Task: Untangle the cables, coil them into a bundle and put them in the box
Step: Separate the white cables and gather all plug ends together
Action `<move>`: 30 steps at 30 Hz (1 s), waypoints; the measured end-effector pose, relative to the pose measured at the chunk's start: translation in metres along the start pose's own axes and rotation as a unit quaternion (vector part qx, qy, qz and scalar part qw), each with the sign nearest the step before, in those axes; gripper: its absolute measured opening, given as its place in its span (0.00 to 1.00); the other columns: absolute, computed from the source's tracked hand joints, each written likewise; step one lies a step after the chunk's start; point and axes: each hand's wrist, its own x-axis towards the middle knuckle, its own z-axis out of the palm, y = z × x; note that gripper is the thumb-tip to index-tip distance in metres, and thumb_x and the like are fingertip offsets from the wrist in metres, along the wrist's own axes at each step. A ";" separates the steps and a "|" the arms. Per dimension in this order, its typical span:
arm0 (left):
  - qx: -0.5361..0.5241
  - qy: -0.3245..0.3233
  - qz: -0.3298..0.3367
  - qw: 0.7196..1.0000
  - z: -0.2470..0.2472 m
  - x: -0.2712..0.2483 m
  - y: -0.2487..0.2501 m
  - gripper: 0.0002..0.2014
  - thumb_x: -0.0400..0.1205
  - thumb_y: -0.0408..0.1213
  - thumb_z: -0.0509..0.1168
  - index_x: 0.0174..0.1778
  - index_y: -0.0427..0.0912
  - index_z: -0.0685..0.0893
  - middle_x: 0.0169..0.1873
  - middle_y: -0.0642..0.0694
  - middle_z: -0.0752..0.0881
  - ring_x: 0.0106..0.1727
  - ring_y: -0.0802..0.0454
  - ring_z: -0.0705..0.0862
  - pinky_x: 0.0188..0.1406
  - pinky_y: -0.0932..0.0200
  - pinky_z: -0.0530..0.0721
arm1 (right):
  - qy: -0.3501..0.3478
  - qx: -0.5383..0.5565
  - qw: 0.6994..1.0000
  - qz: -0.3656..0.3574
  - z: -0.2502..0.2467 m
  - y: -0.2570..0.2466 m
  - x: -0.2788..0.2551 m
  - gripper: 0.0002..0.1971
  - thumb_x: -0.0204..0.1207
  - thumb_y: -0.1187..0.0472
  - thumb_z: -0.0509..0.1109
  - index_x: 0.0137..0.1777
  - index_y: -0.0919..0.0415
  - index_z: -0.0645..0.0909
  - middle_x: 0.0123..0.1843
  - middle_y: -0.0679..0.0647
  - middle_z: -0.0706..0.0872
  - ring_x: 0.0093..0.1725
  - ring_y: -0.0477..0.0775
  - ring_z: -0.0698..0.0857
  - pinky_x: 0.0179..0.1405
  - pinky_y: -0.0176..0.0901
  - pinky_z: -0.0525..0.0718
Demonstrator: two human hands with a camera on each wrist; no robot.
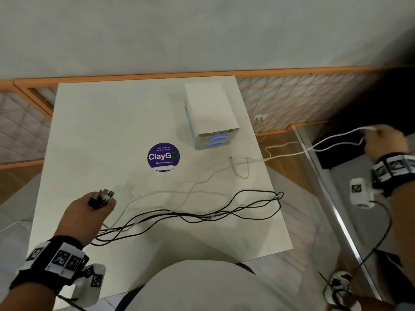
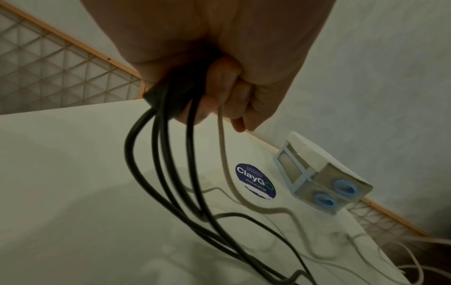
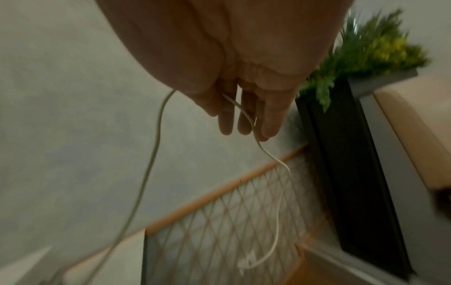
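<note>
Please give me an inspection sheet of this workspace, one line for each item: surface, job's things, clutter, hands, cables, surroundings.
Surface: white table with a round purple ClayGo sticker.
Job's things: small drawer box with blue handles stands at the far side of the table, drawers closed; cables not yet coiled.
Clutter: nothing seen.
Hands: left hand grips a cluster of cable plugs above the table; right hand holds the white cable off the table's right side.
Cables: black cables run in long loops from the left hand across the table; white cable stretches from the table out to the right hand.
Surroundings: pale wall, orange-framed lattice panel, green plant on a dark stand.
</note>
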 end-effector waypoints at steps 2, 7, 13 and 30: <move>-0.011 0.002 -0.001 1.000 -0.001 -0.002 0.001 0.13 0.82 0.41 0.75 0.35 0.40 0.84 0.32 0.37 0.85 0.37 0.41 0.81 0.40 0.46 0.73 | -0.070 -0.046 0.996 0.007 0.024 -0.027 -0.050 0.16 0.88 0.56 0.64 0.65 0.64 0.87 0.61 0.70 0.89 0.61 0.75 0.87 0.59 0.60 0.84; -0.014 -0.006 0.005 1.000 -0.006 -0.009 0.006 0.12 0.82 0.43 0.75 0.36 0.41 0.85 0.32 0.37 0.86 0.37 0.41 0.82 0.38 0.47 0.73 | -0.271 -0.124 0.954 -0.033 0.116 -0.044 -0.116 0.21 0.83 0.66 0.65 0.68 0.41 0.84 0.65 0.60 0.90 0.50 0.60 0.89 0.47 0.46 0.87; -0.025 -0.008 0.023 0.999 -0.010 -0.016 0.007 0.11 0.81 0.44 0.77 0.39 0.41 0.87 0.32 0.36 0.87 0.39 0.37 0.84 0.40 0.49 0.77 | -0.255 -0.189 0.939 -0.135 0.163 -0.114 -0.163 0.15 0.83 0.62 0.65 0.68 0.52 0.81 0.69 0.57 0.82 0.63 0.61 0.85 0.62 0.54 0.86; -0.075 0.010 0.022 0.997 -0.007 -0.034 0.000 0.10 0.82 0.41 0.75 0.39 0.41 0.86 0.34 0.37 0.88 0.41 0.37 0.85 0.40 0.54 0.77 | -0.259 -0.280 0.915 -0.133 0.188 -0.069 -0.128 0.19 0.91 0.48 0.53 0.65 0.58 0.81 0.64 0.62 0.88 0.58 0.66 0.88 0.61 0.56 0.83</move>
